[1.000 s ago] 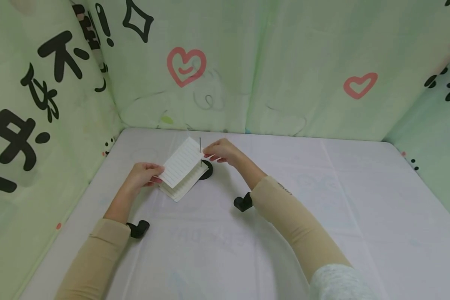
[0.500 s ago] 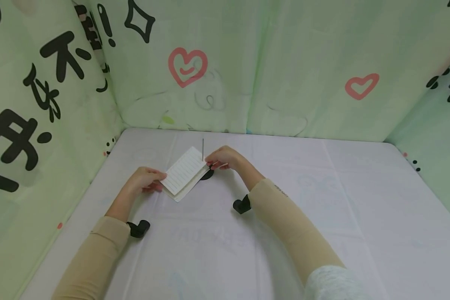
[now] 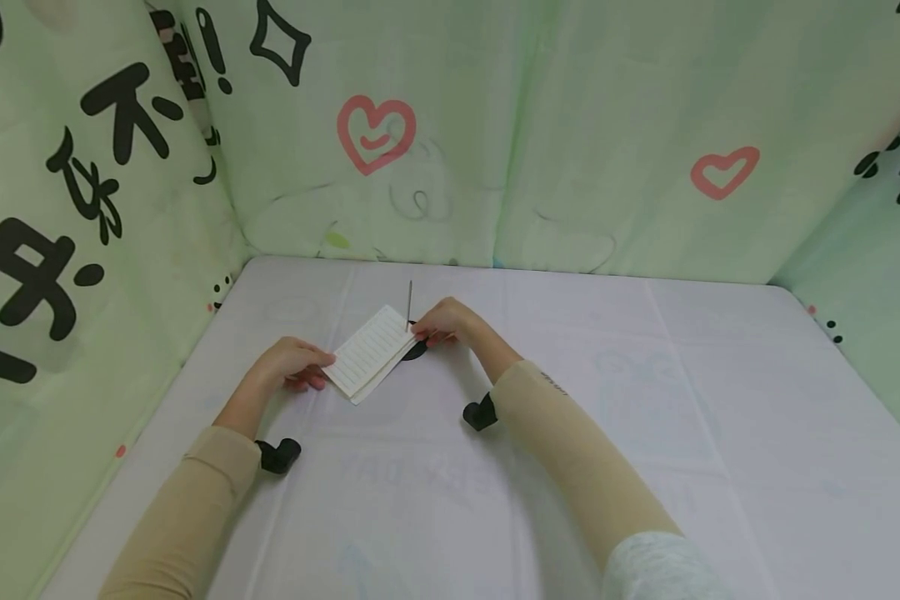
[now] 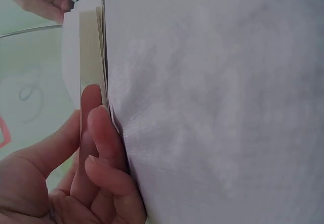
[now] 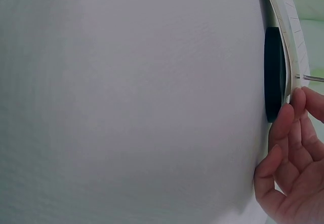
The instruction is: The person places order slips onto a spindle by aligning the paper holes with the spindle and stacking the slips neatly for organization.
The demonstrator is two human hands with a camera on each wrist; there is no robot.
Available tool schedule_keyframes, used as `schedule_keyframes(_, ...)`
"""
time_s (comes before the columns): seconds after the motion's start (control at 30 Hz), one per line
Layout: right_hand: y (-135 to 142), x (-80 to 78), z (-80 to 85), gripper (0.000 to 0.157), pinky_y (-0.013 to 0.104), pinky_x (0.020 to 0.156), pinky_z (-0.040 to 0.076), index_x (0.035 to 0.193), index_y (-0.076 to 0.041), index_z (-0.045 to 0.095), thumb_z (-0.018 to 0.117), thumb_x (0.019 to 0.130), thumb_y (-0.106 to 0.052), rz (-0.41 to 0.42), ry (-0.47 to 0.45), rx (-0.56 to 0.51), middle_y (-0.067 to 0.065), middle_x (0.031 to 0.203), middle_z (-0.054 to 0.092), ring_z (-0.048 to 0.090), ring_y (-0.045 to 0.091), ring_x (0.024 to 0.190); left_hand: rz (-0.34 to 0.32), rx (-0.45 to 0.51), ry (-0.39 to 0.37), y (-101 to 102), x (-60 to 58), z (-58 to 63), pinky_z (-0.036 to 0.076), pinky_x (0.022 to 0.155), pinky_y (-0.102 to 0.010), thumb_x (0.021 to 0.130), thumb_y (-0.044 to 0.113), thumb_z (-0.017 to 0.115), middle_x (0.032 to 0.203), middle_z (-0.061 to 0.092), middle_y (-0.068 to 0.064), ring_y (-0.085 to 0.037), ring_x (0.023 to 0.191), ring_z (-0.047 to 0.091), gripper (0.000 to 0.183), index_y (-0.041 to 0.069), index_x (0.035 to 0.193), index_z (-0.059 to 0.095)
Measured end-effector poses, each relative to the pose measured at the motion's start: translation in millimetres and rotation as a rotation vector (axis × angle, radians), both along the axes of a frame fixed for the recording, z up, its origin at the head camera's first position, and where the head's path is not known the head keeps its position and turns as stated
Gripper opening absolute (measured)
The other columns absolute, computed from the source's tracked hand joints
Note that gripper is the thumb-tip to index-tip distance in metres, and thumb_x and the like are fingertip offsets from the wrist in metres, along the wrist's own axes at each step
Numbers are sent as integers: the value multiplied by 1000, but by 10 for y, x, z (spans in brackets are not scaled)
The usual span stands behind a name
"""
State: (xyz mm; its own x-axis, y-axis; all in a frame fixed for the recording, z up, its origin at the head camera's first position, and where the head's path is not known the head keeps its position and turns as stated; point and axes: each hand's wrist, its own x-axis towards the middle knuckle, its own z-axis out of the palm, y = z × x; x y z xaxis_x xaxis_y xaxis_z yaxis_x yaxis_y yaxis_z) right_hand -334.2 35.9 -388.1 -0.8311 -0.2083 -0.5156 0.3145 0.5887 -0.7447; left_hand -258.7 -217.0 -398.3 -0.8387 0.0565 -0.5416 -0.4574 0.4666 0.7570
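A small stack of lined white paper sheets (image 3: pixel 367 350) sits pierced on a bill spike, whose thin metal rod (image 3: pixel 409 298) rises above it near the right corner. Part of its round black base (image 3: pixel 416 351) shows under the sheets; the right wrist view shows this base (image 5: pixel 274 74) edge-on. My left hand (image 3: pixel 294 364) pinches the stack's left corner, thumb on top and fingers beneath. Beside the rod, my right hand (image 3: pixel 448 320) pinches the right corner between thumb and fingertips. In the left wrist view, the layered sheet edges (image 4: pixel 91 46) are slightly fanned apart.
A white cloth (image 3: pixel 607 433) covers the table. Pale green curtains (image 3: pixel 570 125) with printed hearts and black characters enclose its back and sides. A black wrist camera (image 3: pixel 279 456) juts from the left cuff, another black camera (image 3: pixel 482 412) from the right.
The upper sheet has come down along the rod, narrowing the gap to the sheets below. My right hand has lowered with it onto the corner, and my left hand has dropped slightly.
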Motion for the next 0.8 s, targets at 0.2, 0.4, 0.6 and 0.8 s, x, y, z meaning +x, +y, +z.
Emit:
schedule_keyframes(0.2,-16,7,-37,18,23,50,32,64,-10,65,71,78,-19,-2,45,39,-4,57,60,56,11,53,-7,-24,-44,39,18,24,42,49,-16,90,19,58,63,65,3,-4,52,58,34,-5,112,53)
schedule_keyframes(0.4,-28,5,-63,19,23,50,34,63,-10,64,71,78,-19,-5,60,64,-3,57,59,56,11,52,-27,-20,-54,44,8,-3,40,47,-16,90,19,58,60,64,5,-3,49,56,26,-3,105,56)
schedule_keyframes(0.6,-39,18,-60,18,23,50,34,66,-9,65,69,79,-21,21,95,103,-3,58,59,55,10,53,-67,-51,-44,40,-21,-35,40,46,-15,91,18,56,61,64,6,-2,49,55,28,-5,107,56)
schedule_keyframes(0.8,-51,41,-39,15,23,50,34,73,-7,68,69,80,-21,28,103,99,-4,59,59,55,10,54,-70,-67,-45,45,-10,-6,40,47,-15,91,18,56,61,64,6,-2,48,55,30,-6,110,55)
